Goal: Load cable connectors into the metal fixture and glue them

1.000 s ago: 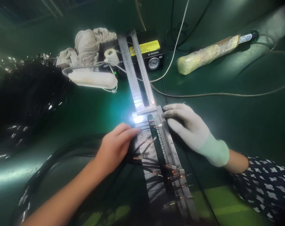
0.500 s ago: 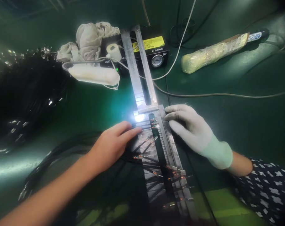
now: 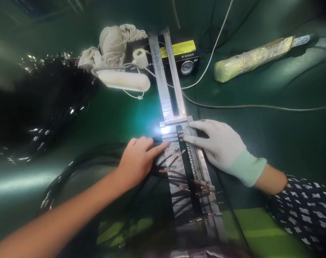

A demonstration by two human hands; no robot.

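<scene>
Bare and with most fingers curled, my left hand (image 3: 137,157) is at the left side of a long slotted metal jig (image 3: 166,107). One digit stretches onto thin black wires (image 3: 172,140) lying across the jig; the wires run back under the curled fingers. My right hand (image 3: 222,145), in a white glove with a pale green cuff, rests from the right on the jig's side rail (image 3: 196,154), fingers apart. A lower fingertip touches or nearly touches the metal wire terminals (image 3: 182,136). More terminal-ended wires (image 3: 176,172) lie across the jig nearer me.
Behind the jig stands a black box with a gauge (image 3: 187,67). Left of it are a crumpled cloth (image 3: 113,44) and a white elongated object (image 3: 123,80). A tape-wrapped bundle (image 3: 254,61) lies right. Dark shiny wires (image 3: 52,86) heap at left. Cables (image 3: 249,107) cross the green surface.
The view has shifted, so most things sit slightly further right. My right hand's fingers have spread, one coming onto the terminals. My left hand's other fingers have curled in more.
</scene>
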